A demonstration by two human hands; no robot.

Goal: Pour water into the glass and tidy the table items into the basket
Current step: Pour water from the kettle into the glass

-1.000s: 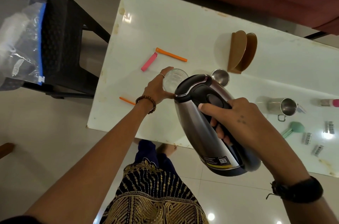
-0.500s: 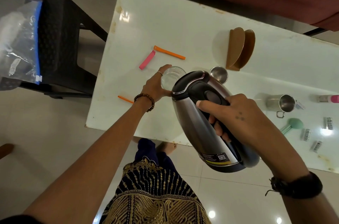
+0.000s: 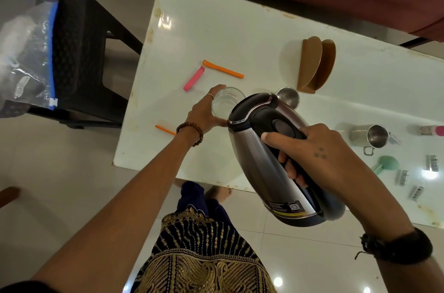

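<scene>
The step in hand is the pouring. The right hand (image 3: 319, 151) has its grip closed around the black handle of the steel electric kettle with black lid (image 3: 271, 155), which is tilted w/ its spout end toward the clear round drinking glass (image 3: 227, 101). The glass stands on the white glossy worktop (image 3: 240, 35), near its left-front part, and the left hand (image 3: 206, 112) has its grip wrapped on the left side of the glass to steady it. The spout itself is hidden behind the lid, so I cannot tell if water flows now or how full the glass is.

Tidying is not yet begun, I judge: the pink flat clip (image 3: 193, 78) and the long orange clip (image 3: 223, 69) lie just beyond the glass, a small orange stick (image 3: 165, 130) lies near the left wrist, and a steel mug w/ handle (image 3: 368, 136) and other small items stay at the right. No basket is in view.

Next move probably needs a slow tilt, spout kept over the rim, then kettle brought back upright & set down before collecting items.
</scene>
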